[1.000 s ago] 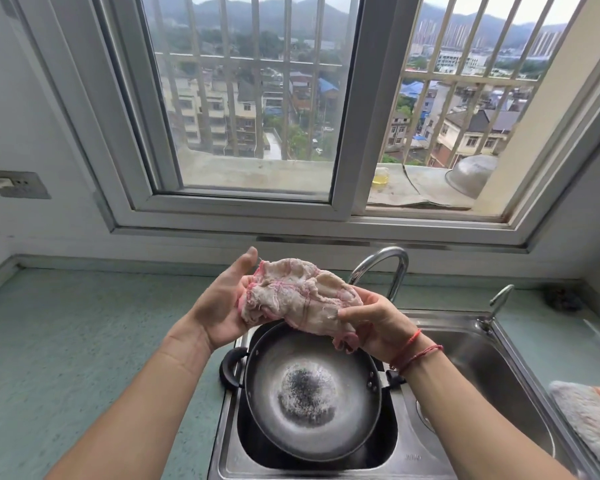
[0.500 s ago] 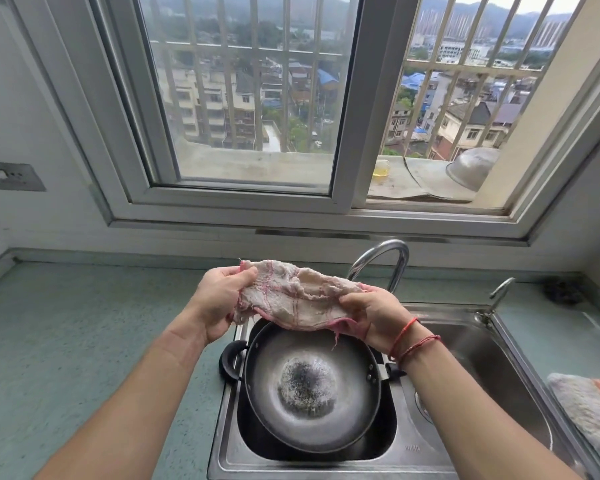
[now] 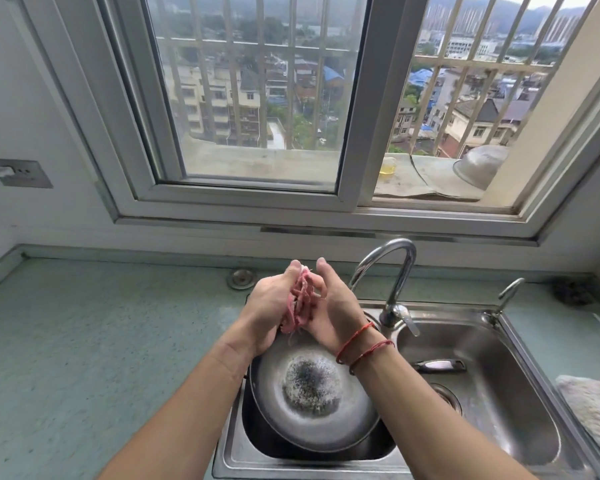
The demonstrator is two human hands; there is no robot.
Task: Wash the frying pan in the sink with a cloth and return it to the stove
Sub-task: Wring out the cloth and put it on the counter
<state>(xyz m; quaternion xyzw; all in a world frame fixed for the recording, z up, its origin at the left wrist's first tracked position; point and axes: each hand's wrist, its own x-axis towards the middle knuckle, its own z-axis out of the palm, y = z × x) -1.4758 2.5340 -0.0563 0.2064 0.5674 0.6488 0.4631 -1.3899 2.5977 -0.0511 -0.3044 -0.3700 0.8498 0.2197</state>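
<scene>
Open counter (image 3: 84, 341) is lying wide to the left of the hands; the tap (image 3: 395, 271) is crowding just right. Left hand (image 3: 271, 303) and right hand (image 3: 333, 306) are pressing palm to palm, squeezing the cloth (image 3: 300, 303) above the frying pan (image 3: 312, 393), sitting tilted in the sink (image 3: 232, 455) below.

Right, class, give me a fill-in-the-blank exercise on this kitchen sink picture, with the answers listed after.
1. Both hands squeeze a pink ____ between the palms.
2. The round grey metal frying pan sits in the ____ basin of the steel double sink.
3. Red string bracelets circle the ____ wrist.

Answers: cloth; left; right
</scene>
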